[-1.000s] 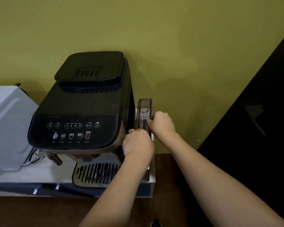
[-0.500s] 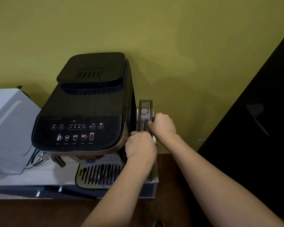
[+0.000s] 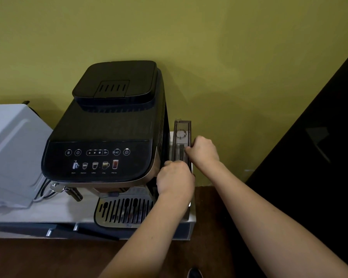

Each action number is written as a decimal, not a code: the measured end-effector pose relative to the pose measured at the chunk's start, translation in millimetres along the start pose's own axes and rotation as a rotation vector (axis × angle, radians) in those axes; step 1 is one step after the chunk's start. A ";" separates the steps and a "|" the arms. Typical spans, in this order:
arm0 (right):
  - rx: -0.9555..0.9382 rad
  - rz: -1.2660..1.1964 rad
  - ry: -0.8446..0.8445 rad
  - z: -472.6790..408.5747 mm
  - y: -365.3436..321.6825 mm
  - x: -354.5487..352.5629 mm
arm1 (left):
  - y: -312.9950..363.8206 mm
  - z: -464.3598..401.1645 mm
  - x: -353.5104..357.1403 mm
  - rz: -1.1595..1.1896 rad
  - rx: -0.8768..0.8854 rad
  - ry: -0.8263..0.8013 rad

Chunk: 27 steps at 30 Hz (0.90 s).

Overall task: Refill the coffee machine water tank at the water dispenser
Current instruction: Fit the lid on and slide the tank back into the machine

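A black coffee machine [image 3: 109, 125] stands on a white counter [image 3: 28, 213], its control panel facing me. The narrow smoky-clear water tank [image 3: 182, 133] stands upright against the machine's right side, a small gap between them. My left hand [image 3: 175, 177] grips the tank's front end from the left. My right hand [image 3: 204, 152] holds the tank's right edge, fingers curled over its top rim. The tank's lower part is hidden behind my hands. No water dispenser is in view.
A white appliance [image 3: 10, 153] sits left of the machine. The steel drip tray [image 3: 125, 211] juts out at the front. A steam wand [image 3: 68, 191] pokes out low left. A yellow-green wall is behind, a dark panel [image 3: 319, 157] at right, brown floor [image 3: 48, 257] below.
The view has drifted slightly, so the machine sits a bit further right in frame. Both hands keep their hold on the tank; it barely shifts relative to the machine.
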State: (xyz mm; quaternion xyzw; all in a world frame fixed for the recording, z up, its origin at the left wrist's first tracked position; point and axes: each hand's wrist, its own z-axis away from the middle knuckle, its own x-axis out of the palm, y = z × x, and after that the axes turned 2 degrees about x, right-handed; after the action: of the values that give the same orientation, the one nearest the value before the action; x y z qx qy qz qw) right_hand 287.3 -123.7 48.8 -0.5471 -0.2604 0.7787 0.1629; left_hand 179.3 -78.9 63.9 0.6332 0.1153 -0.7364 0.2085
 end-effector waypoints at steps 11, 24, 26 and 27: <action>0.057 -0.144 -0.118 -24.4 9.1 12.4 | 5.1 -1.9 10.0 -0.029 0.024 -0.019; 0.049 -0.184 0.147 106.7 15.9 1.5 | -48.7 101.4 -2.1 0.119 0.242 0.106; 0.075 -0.214 0.192 137.9 12.4 6.9 | -64.7 125.4 -6.8 0.097 0.278 0.118; 0.084 -0.235 0.210 153.9 10.6 11.4 | -73.0 137.5 -9.3 0.081 0.298 0.128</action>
State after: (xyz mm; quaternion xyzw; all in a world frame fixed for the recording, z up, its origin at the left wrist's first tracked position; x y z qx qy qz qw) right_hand 139.5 -161.2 74.8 -0.5838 -0.2714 0.7031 0.3018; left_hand 25.6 -72.3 89.8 0.7069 -0.0079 -0.6944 0.1339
